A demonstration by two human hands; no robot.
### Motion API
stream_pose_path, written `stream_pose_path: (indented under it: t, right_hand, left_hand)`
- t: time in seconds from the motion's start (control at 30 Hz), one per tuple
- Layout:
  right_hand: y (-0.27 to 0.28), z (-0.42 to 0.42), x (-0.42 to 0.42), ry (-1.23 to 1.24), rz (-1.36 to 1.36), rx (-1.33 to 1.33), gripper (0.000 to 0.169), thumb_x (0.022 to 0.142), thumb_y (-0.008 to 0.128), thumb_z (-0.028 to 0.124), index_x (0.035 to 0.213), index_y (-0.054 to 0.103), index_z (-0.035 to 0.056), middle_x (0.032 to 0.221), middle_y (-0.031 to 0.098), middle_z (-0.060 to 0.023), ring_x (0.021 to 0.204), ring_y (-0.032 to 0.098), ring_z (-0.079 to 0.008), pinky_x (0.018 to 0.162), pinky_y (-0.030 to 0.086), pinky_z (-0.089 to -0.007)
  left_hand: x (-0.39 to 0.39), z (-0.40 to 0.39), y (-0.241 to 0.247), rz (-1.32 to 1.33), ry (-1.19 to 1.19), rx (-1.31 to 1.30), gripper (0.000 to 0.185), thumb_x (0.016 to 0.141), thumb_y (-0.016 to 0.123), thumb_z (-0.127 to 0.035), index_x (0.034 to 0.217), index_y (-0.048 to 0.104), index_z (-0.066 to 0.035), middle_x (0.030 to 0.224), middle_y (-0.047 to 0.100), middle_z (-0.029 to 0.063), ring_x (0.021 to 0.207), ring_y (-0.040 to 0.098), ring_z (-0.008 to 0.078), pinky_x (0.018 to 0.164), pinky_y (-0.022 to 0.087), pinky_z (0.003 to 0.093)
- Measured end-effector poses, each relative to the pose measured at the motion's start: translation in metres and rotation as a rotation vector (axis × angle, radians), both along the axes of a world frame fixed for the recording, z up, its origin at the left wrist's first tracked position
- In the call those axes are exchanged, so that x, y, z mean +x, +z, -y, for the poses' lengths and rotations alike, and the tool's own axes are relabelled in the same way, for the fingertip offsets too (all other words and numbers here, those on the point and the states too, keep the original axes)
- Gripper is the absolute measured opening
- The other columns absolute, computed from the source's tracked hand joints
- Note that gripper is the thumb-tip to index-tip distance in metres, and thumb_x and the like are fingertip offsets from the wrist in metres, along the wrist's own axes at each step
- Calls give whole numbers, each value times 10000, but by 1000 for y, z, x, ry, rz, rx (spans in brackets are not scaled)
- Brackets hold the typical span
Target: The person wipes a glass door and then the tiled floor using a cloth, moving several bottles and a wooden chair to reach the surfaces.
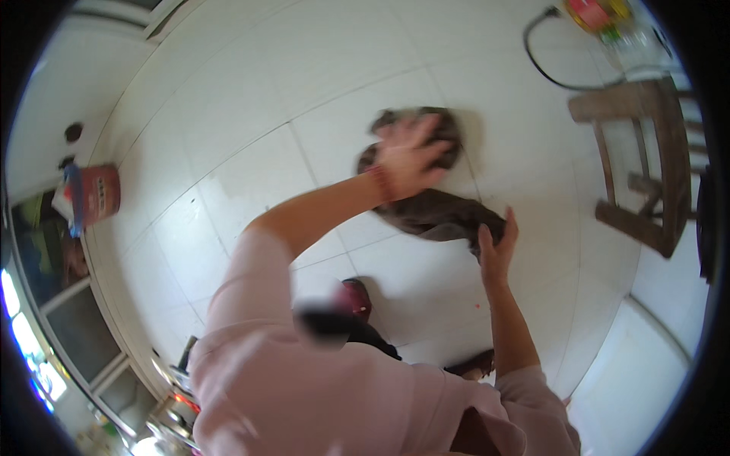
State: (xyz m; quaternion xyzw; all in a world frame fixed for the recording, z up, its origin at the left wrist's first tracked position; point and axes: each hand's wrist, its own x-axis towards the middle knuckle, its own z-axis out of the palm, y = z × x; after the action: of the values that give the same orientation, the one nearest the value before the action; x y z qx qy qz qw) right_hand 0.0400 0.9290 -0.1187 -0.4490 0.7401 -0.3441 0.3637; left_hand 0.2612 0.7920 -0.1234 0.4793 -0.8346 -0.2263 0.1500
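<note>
A dark brown patterned cloth or garment (439,214) hangs bunched and curved above the pale tiled floor. My right hand (497,245) grips its lower right end between thumb and fingers. My left hand (412,154), with a red bracelet at the wrist, is spread over the upper part of the cloth, fingers apart and blurred by motion. Whether the left palm presses on the cloth cannot be told.
A wooden stool or chair (621,102) stands at the right, below a black cable (530,51) and a bottle with yellow contents (619,14). A red bucket (102,194) is at the left. My shoe (358,296) shows on the floor.
</note>
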Motion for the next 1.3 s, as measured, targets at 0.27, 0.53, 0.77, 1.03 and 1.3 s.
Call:
stream_pose_path:
  t: [0.27, 0.53, 0.77, 1.03, 1.3]
  right_hand:
    - [-24, 27, 77, 437, -786, 159, 690, 635, 762, 290, 1249, 483, 140, 1345, 273, -227, 1145, 300, -483, 889, 372, -568]
    - [-12, 68, 170, 995, -625, -69, 439, 691, 668, 129, 1108, 539, 178, 1280, 339, -111, 1160, 312, -435, 803, 412, -558]
    - [-28, 7, 186, 1403, -610, -249, 266, 749, 561, 126, 1012, 600, 142, 1215, 408, -90, 1173, 320, -388, 683, 429, -499]
    - [-35, -3, 111, 1364, -62, -107, 181, 622, 618, 136, 789, 685, 134, 1012, 557, -74, 945, 486, -339, 806, 468, -402]
    - [-23, 67, 21, 743, -549, -257, 401, 665, 662, 68, 1050, 622, 174, 1237, 438, -106, 1043, 414, -389, 870, 412, -452]
  left_hand:
    - [40, 82, -35, 389, 188, 68, 539, 812, 497, -501, 1318, 390, -350, 1491, 153, -6, 1358, 125, 321, 954, 118, 707]
    - [239, -48, -54, 580, 1024, 252, 557, 858, 411, -429, 1388, 272, -333, 1518, 62, 2, 1377, 81, 334, 1000, 121, 639]
    - [219, -282, -43, 626, 1123, 517, 625, 861, 486, -254, 1425, 217, -224, 1511, 48, 96, 1294, 206, 442, 1019, 256, 538]
    - [205, -268, -35, -66, 1293, 147, 347, 862, 471, -255, 946, 567, 68, 839, 574, 266, 793, 547, 418, 712, 427, 487]
    - [111, -149, -80, 420, 1010, 352, 594, 860, 408, -388, 1412, 277, -214, 1480, 80, 237, 1361, 62, 427, 1090, 67, 515]
